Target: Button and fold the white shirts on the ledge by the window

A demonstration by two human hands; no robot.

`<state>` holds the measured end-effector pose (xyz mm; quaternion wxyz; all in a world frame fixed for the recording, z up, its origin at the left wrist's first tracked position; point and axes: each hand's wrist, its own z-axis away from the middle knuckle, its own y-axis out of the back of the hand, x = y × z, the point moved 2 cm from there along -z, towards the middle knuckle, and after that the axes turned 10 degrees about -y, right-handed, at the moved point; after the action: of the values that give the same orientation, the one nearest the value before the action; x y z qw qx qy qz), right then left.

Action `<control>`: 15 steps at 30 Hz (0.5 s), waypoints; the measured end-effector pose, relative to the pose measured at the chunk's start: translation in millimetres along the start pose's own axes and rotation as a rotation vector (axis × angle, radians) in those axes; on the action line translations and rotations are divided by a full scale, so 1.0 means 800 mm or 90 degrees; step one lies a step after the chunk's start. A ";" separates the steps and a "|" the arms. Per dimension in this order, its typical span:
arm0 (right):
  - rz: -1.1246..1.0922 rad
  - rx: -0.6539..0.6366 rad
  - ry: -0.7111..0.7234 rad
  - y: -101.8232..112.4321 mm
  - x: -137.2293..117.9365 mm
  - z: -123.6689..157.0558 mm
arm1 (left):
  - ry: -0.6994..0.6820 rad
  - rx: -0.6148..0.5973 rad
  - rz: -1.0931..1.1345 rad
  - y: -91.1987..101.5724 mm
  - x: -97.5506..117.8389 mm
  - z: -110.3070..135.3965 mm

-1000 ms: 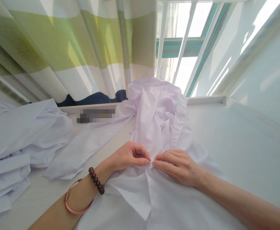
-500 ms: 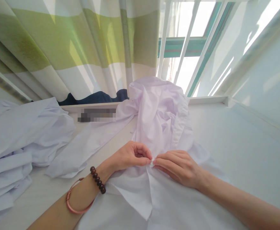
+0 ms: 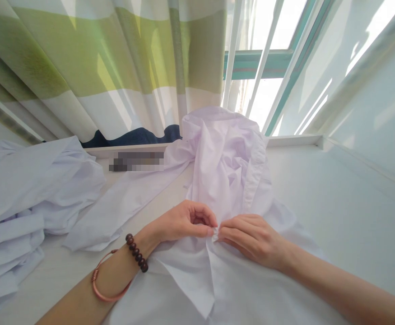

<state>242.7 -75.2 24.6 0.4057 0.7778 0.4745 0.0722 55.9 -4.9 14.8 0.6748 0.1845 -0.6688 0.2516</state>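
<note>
A white shirt (image 3: 224, 167) lies spread across a pale table, bunched up toward the window with one sleeve stretched out to the left. My left hand (image 3: 183, 222) and my right hand (image 3: 251, 237) meet over the middle of the shirt. Both pinch the same spot on its front edge, fingertips almost touching. A dark bead bracelet and a copper bangle ring my left wrist.
A heap of more white garments (image 3: 21, 198) fills the left side of the table (image 3: 336, 216). A green and white striped curtain (image 3: 116, 67) hangs behind. A window with white bars (image 3: 261, 58) is at the back right, above a raised white ledge.
Both hands stay pinched on the same spot of the shirt; they have shifted slightly. The bunched cloth behind them has risen a little.
</note>
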 end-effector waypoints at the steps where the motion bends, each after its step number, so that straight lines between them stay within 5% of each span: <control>1: 0.009 0.003 0.011 0.000 0.000 0.001 | -0.004 -0.005 -0.002 0.000 0.000 0.000; 15: 0.061 0.003 0.058 0.004 0.002 0.005 | 0.014 0.009 -0.044 0.000 0.006 -0.001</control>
<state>247.7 -77.0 23.5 0.3779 0.7965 0.4551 0.1254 56.3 -4.3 19.3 0.6893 0.2096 -0.6524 0.2351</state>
